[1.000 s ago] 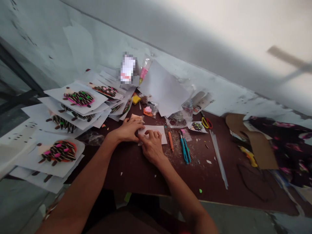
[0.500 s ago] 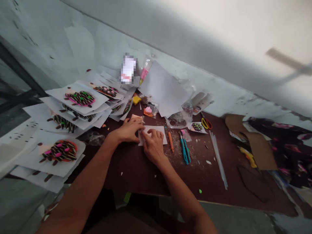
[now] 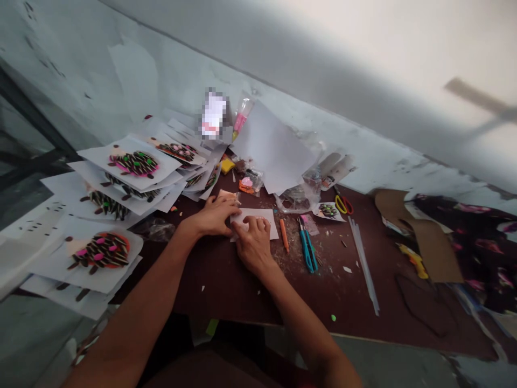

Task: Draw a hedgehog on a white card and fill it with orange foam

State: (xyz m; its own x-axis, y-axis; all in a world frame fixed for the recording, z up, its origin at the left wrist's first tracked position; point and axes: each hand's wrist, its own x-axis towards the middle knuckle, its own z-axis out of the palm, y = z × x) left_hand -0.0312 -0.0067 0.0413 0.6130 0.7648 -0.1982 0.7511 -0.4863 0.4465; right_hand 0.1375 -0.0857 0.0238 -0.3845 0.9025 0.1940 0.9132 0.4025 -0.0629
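Observation:
A small white sheet of paper lies on the dark brown table under my hands. My left hand rests at the paper's left edge, thumb apart from the fingers. Its fingers reach over a packet of peach-coloured clay, partly hidden behind them. On the paper, my right hand presses down with its index finger out to the left and the other fingers bent. Anything small under its fingertips is hidden. Just right of the paper lies an orange marker-like stick, then teal-handled pliers or cutters.
Stacked sheets with clay hedgehogs fill the left side. Behind stand a phone with a lit, blurred screen and a large white sheet. To the right are scissors, clear glue sticks and a yellow glue gun.
My right index finger has shifted slightly left on the paper. My left hand stays nearly in place, and the whole view has moved a little.

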